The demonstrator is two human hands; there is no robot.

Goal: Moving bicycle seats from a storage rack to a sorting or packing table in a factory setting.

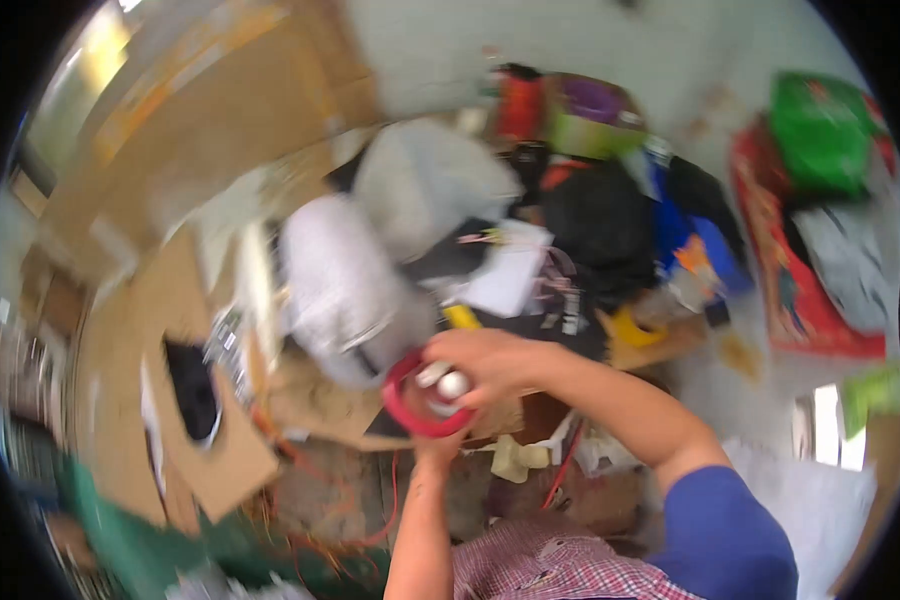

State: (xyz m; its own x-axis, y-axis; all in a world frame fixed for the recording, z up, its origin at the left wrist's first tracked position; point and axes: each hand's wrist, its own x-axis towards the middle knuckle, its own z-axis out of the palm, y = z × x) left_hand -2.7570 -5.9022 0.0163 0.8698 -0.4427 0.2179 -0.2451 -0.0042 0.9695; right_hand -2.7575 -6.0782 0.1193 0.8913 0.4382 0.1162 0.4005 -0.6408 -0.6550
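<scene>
Head: hands (485, 362) near cardboard (320, 405); pale wall (440, 50)

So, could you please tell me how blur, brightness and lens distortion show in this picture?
Head view: blur softens the white bundle, green bag and red ring; head view: a bright patch at upper left looks washed out; head view: black corners surround the curved fisheye image.

I can't see most of the left hand (440, 443), hidden behind the red ring (397, 413). White round piece (453, 385) by the right hand (485, 363): too blurred to identify. Left forearm (420, 530) cut off below.
</scene>
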